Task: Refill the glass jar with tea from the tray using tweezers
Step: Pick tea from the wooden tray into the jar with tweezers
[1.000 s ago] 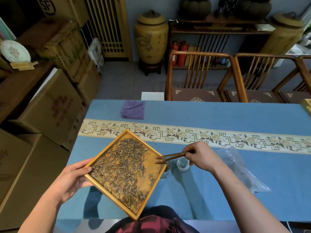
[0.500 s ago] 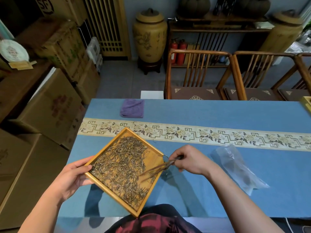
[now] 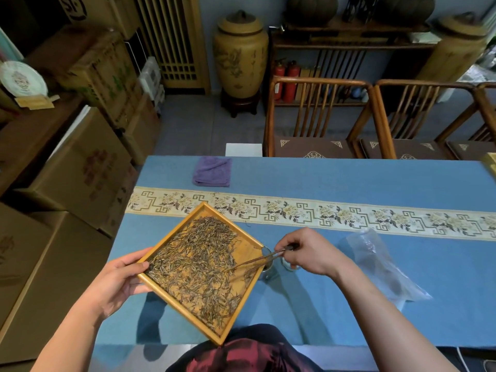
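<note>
A square wooden tray [image 3: 243,244] covered with loose dry tea leaves [image 3: 198,264] is held above the blue table, turned like a diamond. My left hand [image 3: 118,277] grips its left corner, thumb on the rim. My right hand [image 3: 308,252] pinches dark wooden tweezers [image 3: 255,261], whose tips reach into the tea near the tray's right corner. The glass jar [image 3: 267,269] stands on the table just under that corner, mostly hidden by the tray. A small round glass lid [image 3: 288,264] lies under my right hand.
A clear plastic bag [image 3: 381,267] lies on the table [image 3: 322,181] to the right of my right hand. A folded purple cloth [image 3: 212,171] sits at the far left edge. Wooden chairs [image 3: 316,114] stand behind the table, cardboard boxes [image 3: 80,170] to the left.
My right hand has brought the tweezers from above the jar down and left into the tea on the tray. The tray is held in nearly the same place.
</note>
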